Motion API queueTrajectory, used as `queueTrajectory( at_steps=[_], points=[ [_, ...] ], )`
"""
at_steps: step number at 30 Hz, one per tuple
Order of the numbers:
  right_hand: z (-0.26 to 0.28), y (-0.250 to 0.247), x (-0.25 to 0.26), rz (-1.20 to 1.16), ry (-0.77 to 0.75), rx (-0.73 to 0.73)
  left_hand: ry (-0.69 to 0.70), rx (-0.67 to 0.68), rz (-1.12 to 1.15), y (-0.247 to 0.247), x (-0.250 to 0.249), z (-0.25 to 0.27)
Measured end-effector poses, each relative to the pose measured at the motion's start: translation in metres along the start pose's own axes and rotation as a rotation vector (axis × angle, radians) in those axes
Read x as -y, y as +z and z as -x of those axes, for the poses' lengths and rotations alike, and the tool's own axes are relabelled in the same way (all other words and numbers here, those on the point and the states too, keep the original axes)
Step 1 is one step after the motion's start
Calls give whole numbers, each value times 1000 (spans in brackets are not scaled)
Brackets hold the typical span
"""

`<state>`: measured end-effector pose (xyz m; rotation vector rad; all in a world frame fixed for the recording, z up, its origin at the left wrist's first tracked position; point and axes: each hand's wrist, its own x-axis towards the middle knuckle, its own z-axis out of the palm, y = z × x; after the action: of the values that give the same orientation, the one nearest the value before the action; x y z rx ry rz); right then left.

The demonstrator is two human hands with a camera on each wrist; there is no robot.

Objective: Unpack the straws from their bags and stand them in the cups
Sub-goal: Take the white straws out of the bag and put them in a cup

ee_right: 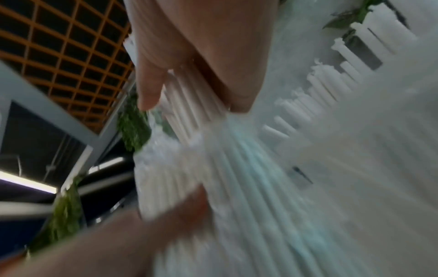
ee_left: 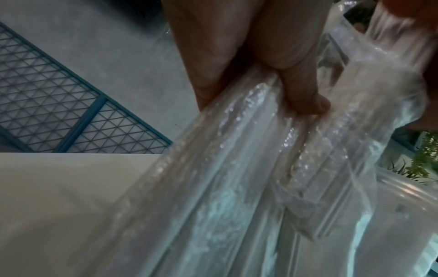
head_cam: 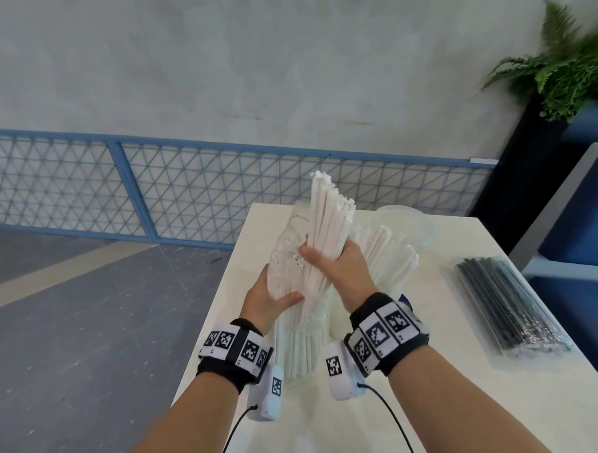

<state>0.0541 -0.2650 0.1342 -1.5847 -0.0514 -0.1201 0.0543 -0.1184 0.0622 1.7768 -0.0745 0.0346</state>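
A thick bundle of white straws [head_cam: 327, 224] stands upright above the table, its lower half still inside a clear plastic bag [head_cam: 284, 263]. My right hand [head_cam: 333, 262] grips the bare straws [ee_right: 189, 97] around the middle. My left hand [head_cam: 270, 300] holds the crumpled clear plastic bag [ee_left: 272, 150] lower down on the left side. Behind my right hand, more white straws [head_cam: 390, 261] stand in a clear cup; the cup itself is mostly hidden. A second clear cup [head_cam: 405, 224] stands at the back of the table.
A sealed bag of black straws [head_cam: 510, 307] lies flat on the right of the white table [head_cam: 437, 403]. A blue mesh fence [head_cam: 189, 190] runs behind. A potted fern [head_cam: 572, 67] and a blue seat are at the right.
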Motion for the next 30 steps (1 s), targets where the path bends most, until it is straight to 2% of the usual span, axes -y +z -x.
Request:
queueTrajectory(
  at_steps=[4,11,17,25,30],
  points=[
    [3,2,-17,79,21,-78,-9,6,14,0,3,-1],
    [-13,-7,12,-128,-62,-296,-33,-16,35,-1,5,0],
    [-18,-14,18,-296,-56,-406,-41,-13,55,-1,3,1],
    [-32,-50,36,-461,-81,-459,-82,-91,119,-7,4,-1],
    [-36,-63,45,-390,-186,-453,-79,-113,105,-9,6,-2]
  ],
)
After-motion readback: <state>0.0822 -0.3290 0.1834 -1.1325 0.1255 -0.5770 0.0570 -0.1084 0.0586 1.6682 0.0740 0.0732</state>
